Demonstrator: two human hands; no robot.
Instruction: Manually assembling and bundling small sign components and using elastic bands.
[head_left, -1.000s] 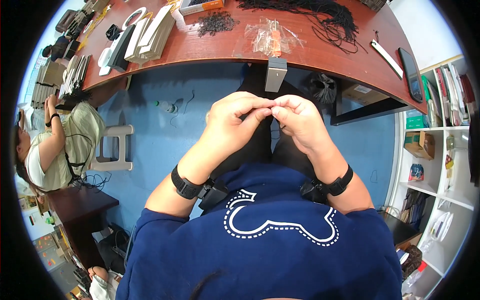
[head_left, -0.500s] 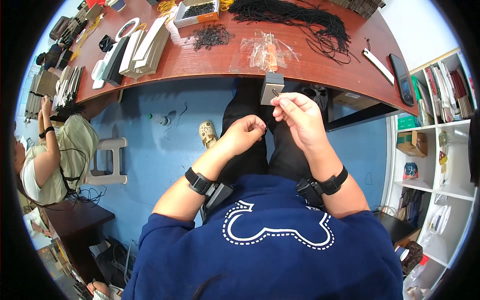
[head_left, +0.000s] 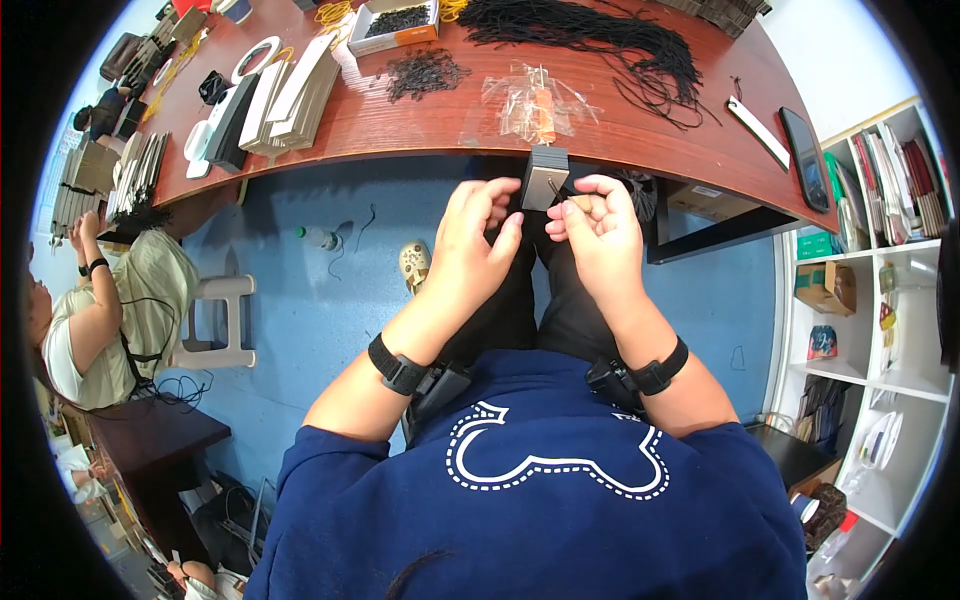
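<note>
A stack of grey tags (head_left: 545, 180) with darker edges on top juts down from the front edge of the table. My right hand (head_left: 605, 240) is closed just right of it, thumb and fingertips pinching a thin dark needle-like tool (head_left: 555, 189) whose tip reaches the stack's face. Something tan shows between those fingers, perhaps the tool's handle. On the stack's left, my left hand (head_left: 478, 235) has its thumb apart from its curled fingers and nothing visible in it. Its fingertips come close to the stack; contact cannot be made out.
On the table (head_left: 400, 125) lie clear plastic wrap (head_left: 520, 105), black cords (head_left: 600, 40), small black pieces (head_left: 420, 72), a box of more pieces (head_left: 395, 22), stacked white tags (head_left: 290, 105) and a phone (head_left: 803, 160). Another person (head_left: 110, 310) sits at left. Shelves (head_left: 870, 370) stand at right.
My left hand has moved up toward the stack and its fingers have spread. My right hand has shifted slightly right and down, and more of the thin tool shows.
</note>
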